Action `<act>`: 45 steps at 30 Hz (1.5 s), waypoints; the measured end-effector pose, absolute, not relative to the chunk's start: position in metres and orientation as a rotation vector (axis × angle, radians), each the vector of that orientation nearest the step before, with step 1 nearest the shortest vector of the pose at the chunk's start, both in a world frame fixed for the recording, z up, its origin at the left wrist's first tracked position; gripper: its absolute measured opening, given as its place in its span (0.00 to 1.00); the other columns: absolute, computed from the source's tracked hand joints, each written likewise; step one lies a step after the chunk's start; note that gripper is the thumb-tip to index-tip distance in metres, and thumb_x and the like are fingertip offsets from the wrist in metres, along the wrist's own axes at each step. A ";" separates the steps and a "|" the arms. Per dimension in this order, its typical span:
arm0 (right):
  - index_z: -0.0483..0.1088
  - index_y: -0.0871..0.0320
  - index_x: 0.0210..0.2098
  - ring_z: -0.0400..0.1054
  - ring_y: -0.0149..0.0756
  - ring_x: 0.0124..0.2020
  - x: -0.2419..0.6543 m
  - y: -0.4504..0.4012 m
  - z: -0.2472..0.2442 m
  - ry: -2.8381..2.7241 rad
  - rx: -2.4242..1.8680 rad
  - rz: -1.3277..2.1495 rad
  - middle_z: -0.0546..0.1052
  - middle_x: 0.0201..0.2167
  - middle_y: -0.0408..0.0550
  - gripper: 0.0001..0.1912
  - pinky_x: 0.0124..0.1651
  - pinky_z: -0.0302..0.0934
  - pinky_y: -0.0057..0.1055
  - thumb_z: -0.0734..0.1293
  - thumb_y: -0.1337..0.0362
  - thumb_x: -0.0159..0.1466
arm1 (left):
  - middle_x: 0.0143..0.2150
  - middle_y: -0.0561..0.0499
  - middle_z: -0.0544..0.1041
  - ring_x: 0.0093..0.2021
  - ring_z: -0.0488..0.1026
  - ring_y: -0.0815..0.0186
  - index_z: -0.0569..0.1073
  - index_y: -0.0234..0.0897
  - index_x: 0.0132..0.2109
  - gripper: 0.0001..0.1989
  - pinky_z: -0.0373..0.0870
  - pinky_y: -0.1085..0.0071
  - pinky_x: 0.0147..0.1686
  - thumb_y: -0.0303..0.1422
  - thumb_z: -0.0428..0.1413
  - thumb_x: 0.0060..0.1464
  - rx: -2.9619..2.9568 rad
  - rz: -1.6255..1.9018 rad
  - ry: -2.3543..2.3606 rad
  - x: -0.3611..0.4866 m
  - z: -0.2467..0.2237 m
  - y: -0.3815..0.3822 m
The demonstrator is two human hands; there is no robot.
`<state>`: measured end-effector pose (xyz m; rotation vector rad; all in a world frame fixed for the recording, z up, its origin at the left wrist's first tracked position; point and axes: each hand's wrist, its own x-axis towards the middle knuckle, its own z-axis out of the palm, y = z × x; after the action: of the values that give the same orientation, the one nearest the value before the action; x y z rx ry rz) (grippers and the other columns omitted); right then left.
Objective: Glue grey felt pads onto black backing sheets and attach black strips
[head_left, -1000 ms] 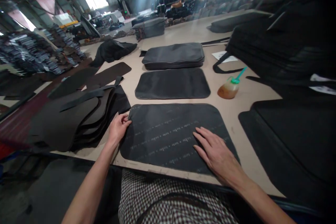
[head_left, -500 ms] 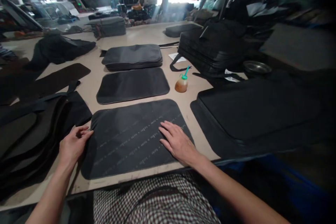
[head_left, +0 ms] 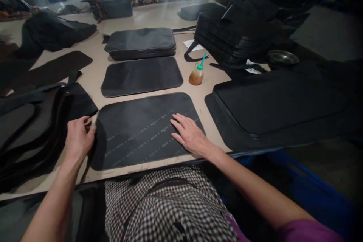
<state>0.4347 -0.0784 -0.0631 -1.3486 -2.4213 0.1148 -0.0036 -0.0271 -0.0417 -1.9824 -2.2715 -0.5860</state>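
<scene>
A large black panel with rounded corners and rows of faint white print [head_left: 136, 132] lies flat at the table's front edge. My right hand [head_left: 188, 133] rests on its right part, palm down, fingers spread. At the panel's left edge is my left hand [head_left: 81, 136], fingers curled together; what they pinch, if anything, is too small to name. Behind the panel lies a smaller black panel [head_left: 141, 76], and beyond that a stack of dark panels [head_left: 141, 43]. A bottle of brown liquid with a green nozzle [head_left: 196, 75] stands right of the smaller panel.
Black layered pieces [head_left: 36, 132] are heaped at the left. On the right lie a large black piece [head_left: 283, 102], a stack of black bags [head_left: 227, 38] and a round metal dish [head_left: 283, 57]. The brown table surface [head_left: 195, 100] shows between them.
The view has tilted downward, so things appear higher. My left hand's fingers have curled in more at the panel's left edge. My right hand stays flat on the panel.
</scene>
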 end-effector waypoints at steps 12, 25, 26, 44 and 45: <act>0.55 0.61 0.72 0.44 0.49 0.75 0.430 -0.060 -0.060 -2.552 -1.340 0.007 0.53 0.74 0.60 0.35 0.73 0.44 0.53 0.59 0.46 0.74 | 0.78 0.42 0.48 0.76 0.47 0.51 0.53 0.41 0.75 0.36 0.44 0.47 0.71 0.53 0.41 0.68 -2.593 -0.077 -1.631 0.074 -0.063 -0.039; 0.53 0.64 0.72 0.45 0.54 0.74 0.473 -0.066 -0.064 -2.434 -1.566 -0.077 0.51 0.74 0.64 0.34 0.72 0.42 0.61 0.60 0.50 0.75 | 0.77 0.36 0.50 0.76 0.47 0.49 0.53 0.33 0.74 0.37 0.45 0.44 0.71 0.52 0.38 0.69 -2.349 -0.159 -1.889 0.022 -0.067 -0.065; 0.55 0.65 0.72 0.46 0.54 0.74 0.473 -0.071 -0.060 -2.413 -1.547 -0.085 0.53 0.73 0.64 0.32 0.72 0.43 0.60 0.60 0.53 0.75 | 0.76 0.35 0.51 0.76 0.47 0.48 0.53 0.32 0.74 0.37 0.43 0.42 0.71 0.51 0.38 0.69 -2.323 -0.209 -1.899 0.026 -0.063 -0.071; 0.75 0.59 0.53 0.69 0.43 0.55 0.447 -0.133 -0.050 -2.579 -0.905 0.101 0.79 0.49 0.52 0.12 0.57 0.67 0.41 0.63 0.66 0.74 | 0.55 0.42 0.75 0.55 0.69 0.55 0.73 0.35 0.56 0.13 0.67 0.56 0.55 0.26 0.54 0.66 -2.969 -0.454 -1.181 0.145 -0.048 -0.149; 0.75 0.59 0.52 0.69 0.42 0.54 0.446 -0.133 -0.050 -2.570 -0.913 0.107 0.79 0.48 0.51 0.12 0.56 0.67 0.40 0.62 0.66 0.74 | 0.55 0.42 0.75 0.55 0.69 0.55 0.73 0.36 0.57 0.14 0.67 0.56 0.54 0.26 0.54 0.66 -2.975 -0.453 -1.183 0.145 -0.048 -0.149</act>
<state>0.4463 -0.1332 -0.0495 -0.9132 -2.5696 0.1071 0.1446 -0.1494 -0.0477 -2.9751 -1.1834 -0.4535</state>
